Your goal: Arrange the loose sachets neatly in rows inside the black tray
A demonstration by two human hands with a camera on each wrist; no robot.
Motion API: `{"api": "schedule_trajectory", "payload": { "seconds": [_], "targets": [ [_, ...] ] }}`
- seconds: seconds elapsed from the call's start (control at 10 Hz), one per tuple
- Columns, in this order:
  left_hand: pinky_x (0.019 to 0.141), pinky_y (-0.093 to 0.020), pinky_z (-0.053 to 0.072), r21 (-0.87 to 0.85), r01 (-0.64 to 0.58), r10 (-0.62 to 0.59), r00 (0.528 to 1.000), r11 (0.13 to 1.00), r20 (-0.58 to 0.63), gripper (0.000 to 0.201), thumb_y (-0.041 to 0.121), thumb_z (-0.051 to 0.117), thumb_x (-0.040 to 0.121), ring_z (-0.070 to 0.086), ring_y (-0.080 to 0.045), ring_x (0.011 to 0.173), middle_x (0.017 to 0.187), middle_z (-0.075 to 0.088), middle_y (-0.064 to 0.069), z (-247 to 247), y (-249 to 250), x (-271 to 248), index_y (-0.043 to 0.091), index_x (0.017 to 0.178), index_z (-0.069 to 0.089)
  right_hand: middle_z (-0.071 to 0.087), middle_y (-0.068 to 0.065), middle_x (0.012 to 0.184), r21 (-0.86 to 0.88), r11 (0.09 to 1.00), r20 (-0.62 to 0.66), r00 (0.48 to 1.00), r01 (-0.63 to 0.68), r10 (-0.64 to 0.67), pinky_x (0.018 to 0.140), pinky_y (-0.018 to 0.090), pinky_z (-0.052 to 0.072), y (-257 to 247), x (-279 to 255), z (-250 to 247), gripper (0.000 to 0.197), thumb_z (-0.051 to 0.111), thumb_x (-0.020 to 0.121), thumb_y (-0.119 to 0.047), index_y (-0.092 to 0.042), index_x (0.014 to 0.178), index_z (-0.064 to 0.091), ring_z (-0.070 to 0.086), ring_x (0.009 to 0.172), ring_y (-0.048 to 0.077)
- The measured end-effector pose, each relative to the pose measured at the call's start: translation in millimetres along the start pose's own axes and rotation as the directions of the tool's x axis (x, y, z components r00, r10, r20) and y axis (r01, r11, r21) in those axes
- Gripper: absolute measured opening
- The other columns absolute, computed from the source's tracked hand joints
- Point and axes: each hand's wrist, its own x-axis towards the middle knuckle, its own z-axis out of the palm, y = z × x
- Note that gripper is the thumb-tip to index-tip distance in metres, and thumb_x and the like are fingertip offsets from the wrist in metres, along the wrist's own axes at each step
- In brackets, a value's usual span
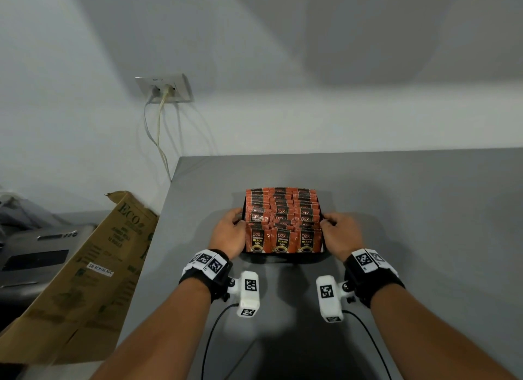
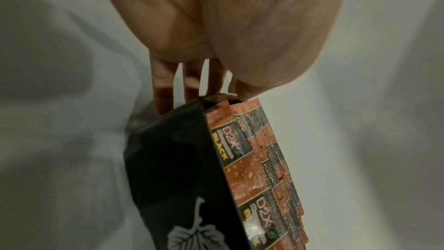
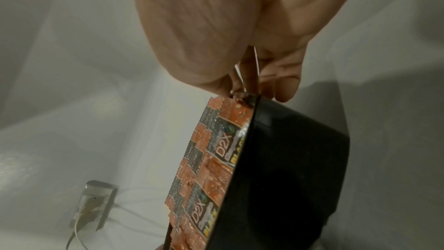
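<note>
Black tray point(image 1: 283, 257) is sitting on the grey table point(image 1: 396, 210), near the front edge, packed with red D2X sachets point(image 1: 281, 238) standing in three rows (front faces leaning toward the camera). Left hand point(image 1: 229, 232) is gripping the tray's left wall, fingers point(image 2: 163, 90) curling down the outside, thumb hooking over the rim. Right hand point(image 1: 341, 234) is gripping the right wall the same way, fingers point(image 3: 281, 81) wrapping the outer side. Cardboard box point(image 1: 93, 266) is leaning off the table's left edge; wall socket point(image 1: 165, 89) is behind with cables plugged in.
</note>
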Motion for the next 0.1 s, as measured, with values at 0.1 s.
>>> {"api": "schedule_trajectory", "payload": {
  "seconds": [0.1],
  "targets": [
    [0.109,-0.034,0.038,0.036,0.008,-0.007,0.999,0.999,-0.048,0.046,0.032,0.046,0.104,0.055,-0.024,0.126,0.143,0.055,-0.008,-4.7,-11.5,-10.2,0.018,0.148,0.042,0.068,0.005,0.125,-0.076,0.997,-0.061,0.998,-0.017,0.012,0.099,0.034,0.047,12.6,-3.9,-5.1,0.033,0.05,0.1,-0.024,-0.013,0.127,0.065,0.063,0.112,0.022]
  ]
}}
